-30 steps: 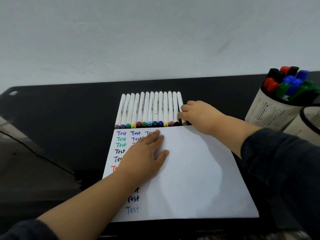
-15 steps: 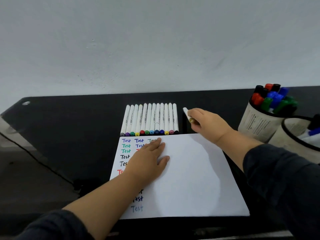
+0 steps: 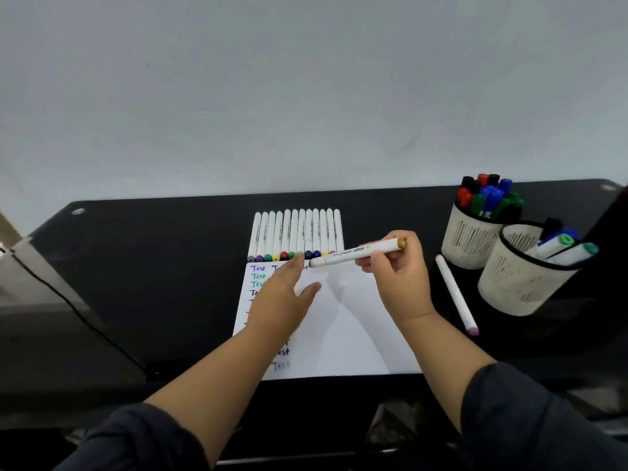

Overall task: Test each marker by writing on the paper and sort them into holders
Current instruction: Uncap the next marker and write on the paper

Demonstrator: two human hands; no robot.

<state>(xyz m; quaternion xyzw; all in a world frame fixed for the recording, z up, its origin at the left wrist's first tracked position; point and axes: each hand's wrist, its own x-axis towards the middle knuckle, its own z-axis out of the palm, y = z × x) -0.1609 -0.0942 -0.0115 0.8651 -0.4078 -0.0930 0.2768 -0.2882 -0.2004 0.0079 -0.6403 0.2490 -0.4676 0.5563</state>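
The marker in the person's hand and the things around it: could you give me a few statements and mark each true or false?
1. The right hand holds a white marker with a gold end. True.
2. The left hand grips a marker. False: it lies open on the paper.
3. The paper is blank. False: "Test" is written in several colours down its left side.
4. A pink-ended marker lies alone on the table. True.
5. Both holders are empty. False: the far holder and near holder both contain markers.

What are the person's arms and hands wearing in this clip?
Both hands, left hand and right hand, are bare: no gloves, and no rings or watch show. The forearms are bare too, with dark sleeves pushed up toward the elbows.
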